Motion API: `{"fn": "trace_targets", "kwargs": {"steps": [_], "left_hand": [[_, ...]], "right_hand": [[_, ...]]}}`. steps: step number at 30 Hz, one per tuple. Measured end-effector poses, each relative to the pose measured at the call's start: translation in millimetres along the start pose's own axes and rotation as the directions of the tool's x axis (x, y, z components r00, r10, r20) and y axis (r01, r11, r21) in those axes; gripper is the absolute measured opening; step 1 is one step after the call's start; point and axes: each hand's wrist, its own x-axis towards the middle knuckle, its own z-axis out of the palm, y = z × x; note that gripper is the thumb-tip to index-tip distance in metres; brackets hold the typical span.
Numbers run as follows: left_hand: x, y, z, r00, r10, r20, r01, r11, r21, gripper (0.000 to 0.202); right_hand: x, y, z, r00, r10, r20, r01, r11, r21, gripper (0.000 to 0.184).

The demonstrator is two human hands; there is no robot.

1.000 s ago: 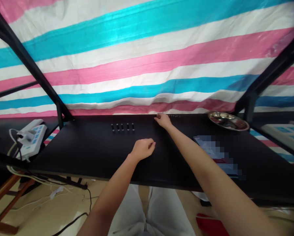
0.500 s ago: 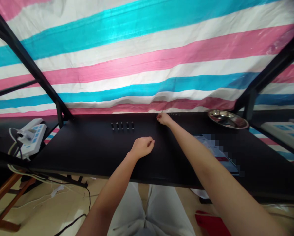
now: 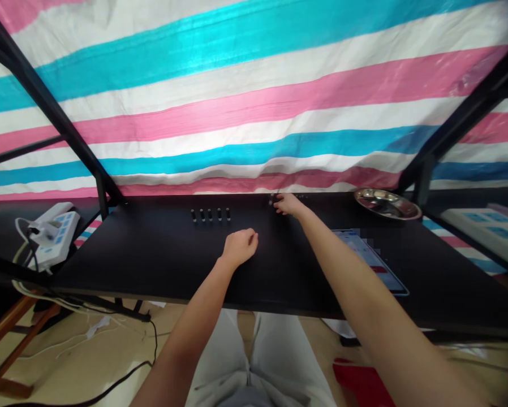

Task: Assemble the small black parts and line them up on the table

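My right hand (image 3: 287,204) is at the far edge of the black table, its fingers slightly apart with nothing visible in them. Just left of its fingertips stand small shiny pieces (image 3: 271,199), too small to name. More tiny pieces (image 3: 301,196) lie to its right, partly behind the hand. My left hand (image 3: 240,247) rests closed on the table near the middle, fingers curled; whatever it may hold is hidden. Farther left, several small black cylinders (image 3: 210,215) with silvery ends stand upright in a row.
A shiny metal dish (image 3: 387,204) sits at the back right of the black table (image 3: 152,254). A tablet with a lit screen (image 3: 379,265) lies partly under my right forearm. White power strips (image 3: 59,240) are at the left; a striped sheet (image 3: 237,113) hangs behind.
My right hand has opened its fingers and shifted slightly right; small shiny pieces now show at its left. My left hand stays closed, with a slight shift in view.
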Motion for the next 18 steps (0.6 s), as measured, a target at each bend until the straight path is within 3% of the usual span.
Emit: {"fn": "trace_targets", "kwargs": {"steps": [2, 5, 8, 10, 13, 18], "left_hand": [[0.7, -2.0, -0.3, 0.994, -0.074, -0.078, 0.077, 0.997, 0.031, 0.023], [2.1, -5.8, -2.3, 0.959, -0.179, -0.218, 0.185, 0.983, 0.01, 0.022], [2.8, -7.7, -6.5, 0.927, -0.29, -0.24, 0.284, 0.957, -0.058, 0.048], [3.6, -6.8, -10.2, 0.914, -0.348, -0.208, 0.338, 0.938, -0.081, 0.062], [8.3, -3.8, -16.3, 0.905, -0.384, -0.18, 0.382, 0.923, -0.046, 0.067], [27.6, -0.6, -26.4, 0.885, -0.461, -0.069, 0.466, 0.868, 0.174, 0.066]], "right_hand": [[-17.9, -4.3, -0.4, 0.993, -0.084, -0.086, 0.086, 0.996, 0.015, 0.039], [-54.5, -13.7, 9.3, 0.935, -0.214, -0.282, 0.264, 0.952, 0.152, 0.034], [-93.8, -21.4, 27.9, 0.836, -0.244, -0.491, 0.413, 0.87, 0.27, 0.032], [-114.1, -22.8, 40.3, 0.756, -0.297, -0.583, 0.507, 0.829, 0.236, 0.032], [-128.7, -20.5, 52.9, 0.729, -0.469, -0.499, 0.599, 0.79, 0.132, 0.028], [-127.1, -15.8, 59.0, 0.744, -0.505, -0.436, 0.593, 0.801, 0.085, 0.027]]}}
